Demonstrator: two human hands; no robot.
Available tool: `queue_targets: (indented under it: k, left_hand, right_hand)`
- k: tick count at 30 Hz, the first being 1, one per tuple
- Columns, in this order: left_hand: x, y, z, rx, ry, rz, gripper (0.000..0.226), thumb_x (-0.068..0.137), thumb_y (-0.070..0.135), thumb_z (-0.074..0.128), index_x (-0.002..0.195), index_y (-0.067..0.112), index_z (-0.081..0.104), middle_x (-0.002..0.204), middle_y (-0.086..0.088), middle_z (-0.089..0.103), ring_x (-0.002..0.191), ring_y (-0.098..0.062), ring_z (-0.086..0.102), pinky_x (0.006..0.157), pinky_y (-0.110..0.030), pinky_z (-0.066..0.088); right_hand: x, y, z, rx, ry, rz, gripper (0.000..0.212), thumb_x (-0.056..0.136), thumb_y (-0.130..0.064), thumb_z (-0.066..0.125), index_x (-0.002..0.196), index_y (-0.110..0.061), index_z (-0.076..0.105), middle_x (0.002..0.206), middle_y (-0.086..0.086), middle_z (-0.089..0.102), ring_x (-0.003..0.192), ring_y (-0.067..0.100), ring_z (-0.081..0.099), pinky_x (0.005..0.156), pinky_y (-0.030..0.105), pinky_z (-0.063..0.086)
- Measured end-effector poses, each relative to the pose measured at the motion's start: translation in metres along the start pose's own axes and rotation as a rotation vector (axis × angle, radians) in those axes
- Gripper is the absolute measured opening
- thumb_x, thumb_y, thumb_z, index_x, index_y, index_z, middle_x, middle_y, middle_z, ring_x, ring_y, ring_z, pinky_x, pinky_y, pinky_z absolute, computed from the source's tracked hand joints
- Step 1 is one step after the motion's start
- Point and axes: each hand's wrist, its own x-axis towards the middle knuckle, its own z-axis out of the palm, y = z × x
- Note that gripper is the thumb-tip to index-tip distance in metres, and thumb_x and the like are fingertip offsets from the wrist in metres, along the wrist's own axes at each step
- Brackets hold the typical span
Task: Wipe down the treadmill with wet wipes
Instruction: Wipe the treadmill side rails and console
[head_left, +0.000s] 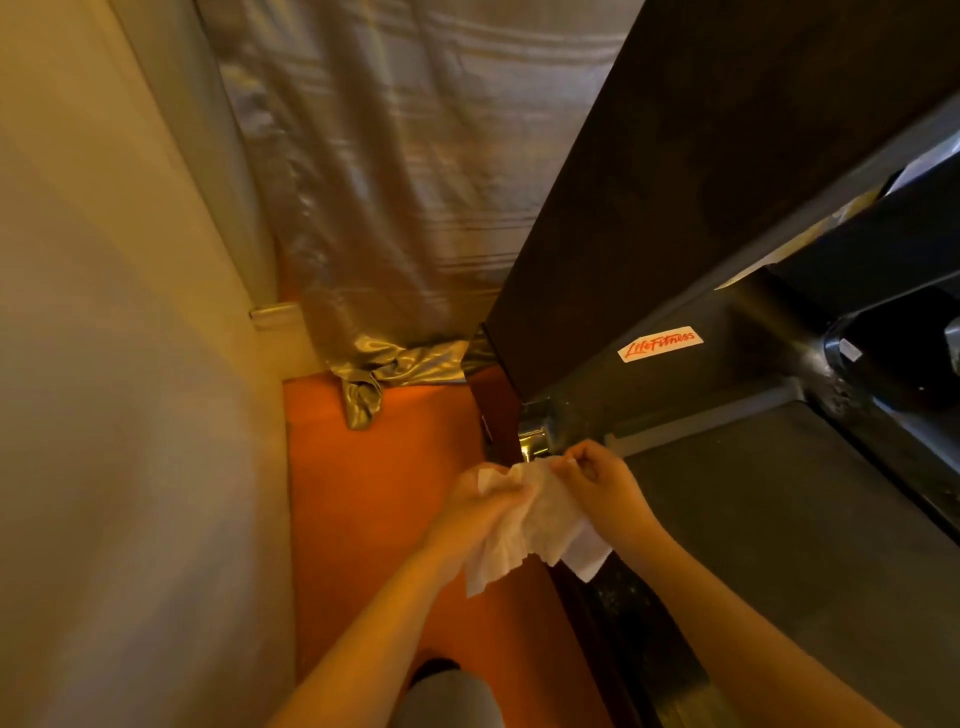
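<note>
Both hands hold a crumpled white wet wipe (530, 519) in the air between them, above the orange floor (374, 493) and the left edge of the treadmill (779, 519). The left hand (475, 512) has its fingers curled round the wipe's left part, while the right hand (597, 480) pinches its upper right edge between thumb and fingertips. The treadmill's dark belt and frame, with a white and red brand sticker (660, 344), fill the right side, a silvery curtain (389, 182) hangs behind, and a pale wall (104, 364) stands at the left.
</note>
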Motion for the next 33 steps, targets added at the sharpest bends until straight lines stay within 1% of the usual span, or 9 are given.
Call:
queue_targets:
  k: [6, 10, 13, 15, 17, 22, 25, 28, 33]
  left_hand:
    - [0.122, -0.105, 0.051, 0.050, 0.232, 0.056, 0.012, 0.099, 0.022, 0.053, 0.087, 0.025, 0.055, 0.089, 0.001, 0.061, 0.087, -0.018, 0.062, 0.069, -0.025, 0.049]
    - [0.168, -0.172, 0.093, 0.169, 0.249, 0.061, 0.019, 0.101, 0.031, 0.048, 0.107, 0.017, 0.058, 0.098, 0.004, 0.058, 0.098, -0.019, 0.060, 0.074, -0.027, 0.044]
    - [0.194, -0.191, 0.108, 0.332, 0.199, 0.122, 0.014, 0.099, 0.029, 0.051, 0.093, 0.017, 0.053, 0.082, 0.006, 0.050, 0.082, -0.020, 0.056, 0.061, -0.028, 0.037]
    - [0.211, -0.188, 0.102, 0.416, 0.235, 0.182, 0.015, 0.096, 0.028, 0.055, 0.087, 0.019, 0.048, 0.081, 0.006, 0.048, 0.074, -0.013, 0.049, 0.059, -0.028, 0.035]
    - [0.225, -0.190, 0.090, 0.438, 0.242, 0.203, 0.017, 0.094, 0.026, 0.059, 0.082, 0.019, 0.049, 0.081, 0.003, 0.051, 0.071, -0.012, 0.049, 0.062, -0.028, 0.040]
    - [0.247, -0.215, 0.084, 0.415, 0.231, 0.124, 0.019, 0.092, 0.024, 0.063, 0.092, 0.006, 0.058, 0.093, -0.012, 0.061, 0.083, -0.026, 0.059, 0.076, -0.041, 0.052]
    - [0.256, -0.214, 0.093, 0.364, 0.218, 0.125, 0.018, 0.094, 0.024, 0.062, 0.095, 0.006, 0.060, 0.096, -0.011, 0.063, 0.085, -0.026, 0.063, 0.072, -0.038, 0.055]
    - [0.264, -0.211, 0.098, 0.252, 0.223, 0.113, 0.017, 0.095, 0.020, 0.060, 0.098, 0.003, 0.058, 0.098, -0.009, 0.063, 0.081, -0.025, 0.066, 0.066, -0.033, 0.059]
    - [0.275, -0.214, 0.104, 0.283, 0.257, 0.140, 0.019, 0.095, 0.021, 0.060, 0.094, 0.003, 0.056, 0.090, -0.005, 0.060, 0.072, -0.019, 0.062, 0.062, -0.031, 0.057]
  right_hand:
    - [0.073, 0.125, 0.009, -0.050, 0.051, 0.132, 0.020, 0.094, -0.026, 0.062, 0.082, -0.010, 0.056, 0.075, 0.005, 0.055, 0.071, 0.014, 0.052, 0.063, 0.018, 0.040]
    - [0.103, 0.201, -0.002, 0.075, 0.122, 0.171, 0.020, 0.093, -0.027, 0.062, 0.080, -0.013, 0.054, 0.079, 0.008, 0.051, 0.077, 0.019, 0.050, 0.072, 0.026, 0.042]
    - [0.114, 0.247, -0.009, 0.176, 0.130, 0.180, 0.012, 0.090, -0.024, 0.066, 0.085, -0.016, 0.059, 0.090, 0.007, 0.060, 0.088, 0.023, 0.057, 0.080, 0.034, 0.049]
    - [0.115, 0.268, -0.013, 0.256, 0.075, 0.197, 0.010, 0.089, -0.019, 0.066, 0.097, -0.016, 0.060, 0.098, 0.007, 0.062, 0.088, 0.021, 0.060, 0.068, 0.029, 0.052]
    - [0.119, 0.281, -0.017, 0.350, 0.042, 0.182, 0.021, 0.089, -0.015, 0.066, 0.108, -0.016, 0.058, 0.103, 0.006, 0.062, 0.086, 0.018, 0.062, 0.057, 0.020, 0.050]
    - [0.147, 0.296, -0.018, 0.215, 0.194, 0.112, 0.020, 0.090, -0.015, 0.066, 0.107, -0.021, 0.056, 0.101, -0.002, 0.063, 0.092, 0.015, 0.062, 0.067, 0.022, 0.049]
    - [0.176, 0.294, -0.024, 0.120, 0.342, 0.068, 0.025, 0.092, -0.018, 0.064, 0.115, -0.022, 0.053, 0.110, -0.001, 0.060, 0.101, 0.019, 0.060, 0.080, 0.030, 0.050]
    - [0.203, 0.277, -0.034, 0.127, 0.473, 0.033, 0.031, 0.092, -0.017, 0.063, 0.121, -0.020, 0.053, 0.111, -0.001, 0.060, 0.102, 0.017, 0.061, 0.075, 0.024, 0.049]
    - [0.218, 0.253, -0.010, 0.095, 0.432, -0.093, 0.046, 0.095, -0.017, 0.058, 0.138, -0.019, 0.043, 0.140, -0.001, 0.047, 0.122, 0.013, 0.049, 0.094, 0.023, 0.045]
